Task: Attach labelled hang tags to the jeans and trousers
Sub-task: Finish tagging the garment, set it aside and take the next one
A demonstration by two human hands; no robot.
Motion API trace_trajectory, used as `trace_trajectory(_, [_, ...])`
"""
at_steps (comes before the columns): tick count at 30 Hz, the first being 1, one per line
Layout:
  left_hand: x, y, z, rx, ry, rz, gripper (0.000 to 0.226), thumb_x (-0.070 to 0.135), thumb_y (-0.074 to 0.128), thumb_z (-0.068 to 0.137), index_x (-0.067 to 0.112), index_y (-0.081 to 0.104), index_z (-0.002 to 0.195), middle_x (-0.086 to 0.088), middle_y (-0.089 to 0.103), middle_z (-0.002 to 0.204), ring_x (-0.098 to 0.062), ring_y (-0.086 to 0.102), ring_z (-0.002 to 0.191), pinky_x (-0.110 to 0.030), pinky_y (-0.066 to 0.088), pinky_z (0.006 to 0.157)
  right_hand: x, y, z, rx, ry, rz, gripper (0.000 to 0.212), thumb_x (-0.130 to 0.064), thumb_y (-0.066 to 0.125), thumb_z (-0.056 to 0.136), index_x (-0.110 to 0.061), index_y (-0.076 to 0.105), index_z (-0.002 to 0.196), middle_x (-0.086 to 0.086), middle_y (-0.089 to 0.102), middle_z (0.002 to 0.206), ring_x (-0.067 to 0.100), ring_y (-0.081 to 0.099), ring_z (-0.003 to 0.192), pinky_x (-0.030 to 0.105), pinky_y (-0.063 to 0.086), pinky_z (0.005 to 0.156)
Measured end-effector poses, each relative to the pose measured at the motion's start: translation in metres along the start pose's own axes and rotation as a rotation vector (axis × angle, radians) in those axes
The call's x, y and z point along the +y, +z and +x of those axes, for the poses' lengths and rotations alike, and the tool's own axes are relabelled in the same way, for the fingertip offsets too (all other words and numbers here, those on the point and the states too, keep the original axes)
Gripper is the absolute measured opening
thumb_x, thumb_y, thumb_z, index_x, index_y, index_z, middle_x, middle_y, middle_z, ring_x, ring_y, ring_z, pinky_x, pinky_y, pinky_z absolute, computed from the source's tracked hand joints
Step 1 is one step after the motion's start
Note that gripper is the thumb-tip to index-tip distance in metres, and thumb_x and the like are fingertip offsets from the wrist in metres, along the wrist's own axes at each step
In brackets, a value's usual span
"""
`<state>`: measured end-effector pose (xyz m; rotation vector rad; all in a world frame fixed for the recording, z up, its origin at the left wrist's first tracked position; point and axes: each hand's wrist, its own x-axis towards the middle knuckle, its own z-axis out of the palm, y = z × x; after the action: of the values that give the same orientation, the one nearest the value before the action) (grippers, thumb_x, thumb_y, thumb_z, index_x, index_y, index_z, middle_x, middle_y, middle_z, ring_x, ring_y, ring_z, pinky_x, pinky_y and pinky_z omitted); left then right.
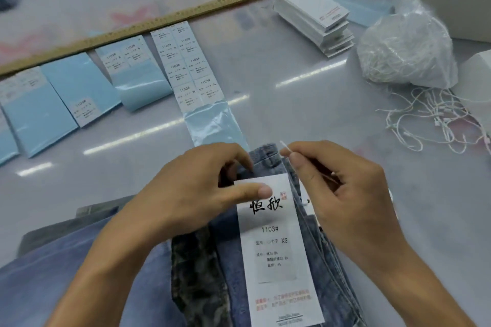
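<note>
With the white hang tag [276, 247], printed 1103# XS, lying on the folded blue jeans [265, 159] at the worktop's near edge, the left hand [202, 194] pinches its top while the right hand [342, 188] grips a white cord end [284, 146] just above the waistband, apparently not yet fastened.

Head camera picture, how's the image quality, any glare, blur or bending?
Head view: bright streaks of ceiling-light glare cross the glossy table; the ruler looks slightly bowed, likely from the wide lens; the far corners are soft; the big print on the hang tag under the left hand reads clearly, its small print smeared; the string in the right hand is faint.
</note>
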<state>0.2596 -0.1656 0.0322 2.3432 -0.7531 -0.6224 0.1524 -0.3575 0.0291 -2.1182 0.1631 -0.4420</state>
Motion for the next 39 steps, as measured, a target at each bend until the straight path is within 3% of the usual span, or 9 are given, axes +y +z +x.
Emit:
trace_trajectory(3, [-0.007,0.01,-0.014,0.035,0.014,-0.158,0.025,0.05,0.081,0.078,0.041,0.065,0.094,0.017,0.066,0.091,-0.01,0.061,0.085,-0.038,0.053,0.077,-0.003,-0.007,-0.006,0.002,-0.057,-0.202,0.012,-0.026,0.065,0.096,-0.021,0.076,0.095,-0.016,0.052,0.069,0.011,0.053,0.064,0.03,0.044,0.057])
trace_trajectory(5, [-0.006,0.017,-0.022,0.165,-0.013,-0.288,0.013,0.038,0.08,0.082,0.037,0.068,0.088,0.014,0.069,0.086,-0.008,0.062,0.074,-0.026,0.052,0.07,-0.011,-0.006,-0.012,-0.022,-0.096,-0.28,0.013,-0.028,0.065,0.096,-0.022,0.076,0.092,-0.016,0.048,0.067,0.009,0.045,0.059,0.028,0.04,0.054])
trace_trajectory(9, [0.005,0.023,-0.034,0.382,0.008,-0.294,0.008,0.039,0.076,0.088,0.034,0.071,0.086,0.019,0.068,0.081,-0.004,0.057,0.068,-0.013,0.041,0.062,-0.028,0.003,-0.025,-0.095,-0.135,-0.301,0.013,-0.024,0.063,0.095,-0.02,0.071,0.086,-0.009,0.062,0.07,0.011,0.051,0.059,0.034,0.044,0.052])
trace_trajectory(14, [0.015,0.024,-0.042,0.377,0.074,-0.47,0.006,0.029,0.072,0.091,0.029,0.074,0.097,0.014,0.074,0.089,-0.016,0.071,0.082,-0.037,0.056,0.071,-0.031,0.012,-0.026,-0.1,-0.092,-0.275,0.014,-0.024,0.063,0.095,-0.023,0.072,0.083,-0.012,0.058,0.063,0.012,0.05,0.053,0.029,0.039,0.048])
trace_trajectory(18, [0.012,0.028,-0.045,0.332,0.074,-0.601,0.011,0.025,0.069,0.094,0.024,0.075,0.103,0.008,0.077,0.093,-0.02,0.075,0.086,-0.042,0.061,0.073,-0.03,0.014,-0.024,-0.036,-0.105,-0.282,0.015,-0.024,0.064,0.095,-0.022,0.07,0.082,-0.011,0.059,0.062,0.012,0.052,0.052,0.032,0.04,0.049])
trace_trajectory(24, [0.01,0.03,-0.046,0.332,0.076,-0.626,0.012,0.022,0.068,0.096,0.025,0.075,0.105,0.01,0.077,0.091,-0.013,0.074,0.082,-0.019,0.055,0.065,-0.03,0.014,-0.021,-0.01,-0.085,-0.228,0.013,-0.024,0.063,0.097,-0.023,0.071,0.086,-0.012,0.065,0.068,0.01,0.062,0.06,0.03,0.047,0.052])
trace_trajectory(29, [0.011,0.03,-0.045,0.327,0.078,-0.643,0.012,0.018,0.069,0.096,0.021,0.075,0.106,0.012,0.076,0.088,-0.005,0.071,0.078,-0.013,0.051,0.064,-0.03,0.013,-0.02,-0.029,-0.082,-0.23,0.013,-0.023,0.064,0.097,-0.022,0.072,0.086,-0.014,0.061,0.066,0.009,0.058,0.057,0.025,0.042,0.051])
trace_trajectory(35, [0.01,0.03,-0.046,0.312,0.083,-0.656,0.014,0.02,0.068,0.096,0.022,0.075,0.108,0.012,0.076,0.092,-0.005,0.072,0.082,-0.012,0.051,0.066,-0.031,0.015,-0.022,-0.079,-0.088,-0.247,0.014,-0.024,0.064,0.096,-0.021,0.072,0.086,-0.025,0.036,0.061,0.003,0.039,0.053,0.019,0.027,0.053])
trace_trajectory(39, [0.01,0.03,-0.046,0.315,0.073,-0.629,0.015,0.023,0.068,0.096,0.023,0.075,0.108,0.012,0.076,0.092,-0.005,0.071,0.082,-0.011,0.051,0.066,-0.031,0.016,-0.023,-0.076,-0.087,-0.253,0.013,-0.025,0.063,0.096,-0.022,0.073,0.088,-0.015,0.052,0.063,0.008,0.042,0.052,0.025,0.034,0.049])
